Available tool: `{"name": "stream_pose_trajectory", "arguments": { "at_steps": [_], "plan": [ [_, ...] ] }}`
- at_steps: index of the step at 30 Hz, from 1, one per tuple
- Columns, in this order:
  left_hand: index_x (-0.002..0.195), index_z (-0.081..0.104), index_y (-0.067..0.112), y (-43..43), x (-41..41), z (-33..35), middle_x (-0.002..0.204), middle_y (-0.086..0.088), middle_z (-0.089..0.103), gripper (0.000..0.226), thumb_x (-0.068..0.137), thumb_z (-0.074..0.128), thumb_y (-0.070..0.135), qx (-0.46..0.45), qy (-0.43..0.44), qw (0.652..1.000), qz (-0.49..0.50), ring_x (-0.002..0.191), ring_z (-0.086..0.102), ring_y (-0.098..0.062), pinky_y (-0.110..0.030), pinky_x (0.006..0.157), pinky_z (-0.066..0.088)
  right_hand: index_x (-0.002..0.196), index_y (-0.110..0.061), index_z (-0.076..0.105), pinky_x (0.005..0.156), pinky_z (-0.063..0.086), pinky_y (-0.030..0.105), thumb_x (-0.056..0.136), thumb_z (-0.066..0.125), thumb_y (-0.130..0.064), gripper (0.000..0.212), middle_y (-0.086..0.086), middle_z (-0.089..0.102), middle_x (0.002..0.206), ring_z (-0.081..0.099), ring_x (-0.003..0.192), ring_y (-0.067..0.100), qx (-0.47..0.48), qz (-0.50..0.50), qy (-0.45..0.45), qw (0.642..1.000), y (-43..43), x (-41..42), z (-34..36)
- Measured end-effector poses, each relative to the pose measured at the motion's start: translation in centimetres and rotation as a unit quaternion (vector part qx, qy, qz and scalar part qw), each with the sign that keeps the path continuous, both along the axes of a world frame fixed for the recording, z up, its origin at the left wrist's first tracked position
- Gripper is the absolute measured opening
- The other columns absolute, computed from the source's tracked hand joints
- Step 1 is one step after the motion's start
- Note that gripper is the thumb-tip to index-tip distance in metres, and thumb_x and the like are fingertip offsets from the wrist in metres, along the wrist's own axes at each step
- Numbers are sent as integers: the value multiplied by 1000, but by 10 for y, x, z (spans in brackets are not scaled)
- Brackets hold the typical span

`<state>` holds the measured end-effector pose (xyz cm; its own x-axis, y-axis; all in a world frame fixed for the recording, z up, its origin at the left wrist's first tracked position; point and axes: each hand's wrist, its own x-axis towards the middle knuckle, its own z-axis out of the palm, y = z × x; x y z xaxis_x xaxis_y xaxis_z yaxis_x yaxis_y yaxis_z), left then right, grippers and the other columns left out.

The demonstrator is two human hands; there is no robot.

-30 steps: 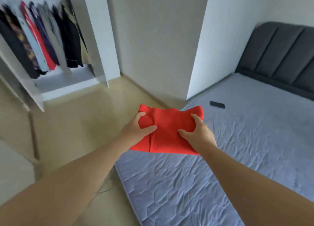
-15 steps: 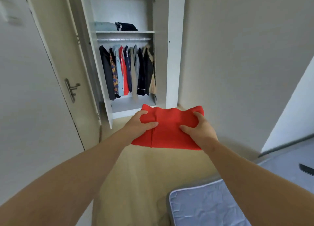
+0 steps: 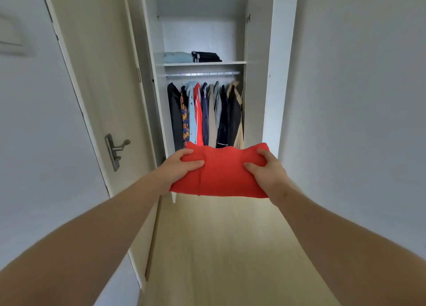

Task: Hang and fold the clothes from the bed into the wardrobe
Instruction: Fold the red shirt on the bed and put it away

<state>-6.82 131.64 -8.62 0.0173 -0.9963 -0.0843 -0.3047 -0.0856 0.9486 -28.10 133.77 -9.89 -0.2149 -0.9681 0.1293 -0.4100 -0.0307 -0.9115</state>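
A folded red garment (image 3: 221, 174) is held out flat in front of me at chest height. My left hand (image 3: 179, 165) grips its left edge, thumb on top. My right hand (image 3: 268, 172) grips its right edge the same way. Straight ahead stands the open white wardrobe (image 3: 258, 75). Its upper shelf (image 3: 230, 63) carries a folded light-blue item (image 3: 177, 57) and a folded dark item (image 3: 206, 56). Below, several garments (image 3: 205, 114) hang on the rail (image 3: 202, 74). The bed is out of view.
A closed room door with a metal handle (image 3: 116, 150) is on the left. The wardrobe's doors stand open at both sides, the right one (image 3: 280, 75) next to a plain wall. Light wooden floor (image 3: 219, 248) runs from me to the wardrobe.
My view has turned from the bed to face the wardrobe, which is now closer and centred. Both hands keep the same grip on the red garment.
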Motion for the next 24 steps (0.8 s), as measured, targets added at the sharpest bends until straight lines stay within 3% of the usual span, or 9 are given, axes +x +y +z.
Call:
{"name": "stream_pose_trajectory", "arguments": {
  "at_steps": [3,6,10,13,15,17,19,22,24],
  "plan": [
    [133,43,30,-70,-11,20,124,-1,47,58,81,69,33,-10,16,1000,6,96,56,-22,-34,77,52,140,-27,38,103,41,38,89,60,-28,56,3,48,137,49,119,27,-11,4,-5,1000,-75,-12,19],
    [130,44,33,-121,-14,32,124,-2,48,54,82,69,32,4,45,999,-4,100,57,-26,-36,79,52,139,-26,40,101,40,36,89,61,-27,55,3,48,137,48,119,26,-19,9,-3,1000,-131,-19,35],
    [127,47,33,-176,-13,36,117,-1,52,48,84,67,25,25,110,994,-6,91,59,-23,-31,66,52,139,-26,41,100,42,35,87,63,-24,56,4,48,136,49,117,26,-17,14,-23,999,-189,-21,41],
    [128,47,31,-209,-10,37,117,-3,55,47,85,65,22,32,163,986,-7,91,60,-25,-34,65,52,146,-24,26,90,45,36,87,65,-19,70,5,47,134,52,107,26,0,22,-108,994,-221,-23,44],
    [127,49,32,-237,-8,37,118,-4,54,46,85,64,20,38,199,979,-9,92,60,-26,-36,66,52,148,-18,20,84,47,37,85,67,-17,78,9,47,133,54,107,30,61,11,-186,981,-247,-26,47],
    [122,52,33,-265,-6,39,116,-4,55,41,86,62,17,34,234,971,-26,89,60,-27,-35,63,53,137,-12,41,72,51,36,83,67,-21,60,12,60,117,61,94,30,126,22,-270,954,-271,-32,51],
    [113,57,32,-297,-1,41,113,-4,56,32,87,58,14,28,263,963,-50,85,60,-27,-33,52,54,113,-13,58,60,51,34,85,62,-28,32,10,69,88,66,73,28,154,70,-337,926,-296,-33,54],
    [104,61,31,-352,12,44,106,-3,60,27,85,57,13,28,293,952,-83,79,60,-25,-31,47,53,92,-18,62,50,50,29,87,56,-39,22,6,69,60,67,50,23,150,104,-383,906,-346,-19,55],
    [102,63,31,-388,22,47,101,-2,63,26,81,59,15,26,321,944,-76,75,63,-23,-31,52,55,90,-17,61,50,51,32,87,55,-38,22,7,69,59,66,52,26,146,104,-401,899,-376,-7,60]
  ]
}}
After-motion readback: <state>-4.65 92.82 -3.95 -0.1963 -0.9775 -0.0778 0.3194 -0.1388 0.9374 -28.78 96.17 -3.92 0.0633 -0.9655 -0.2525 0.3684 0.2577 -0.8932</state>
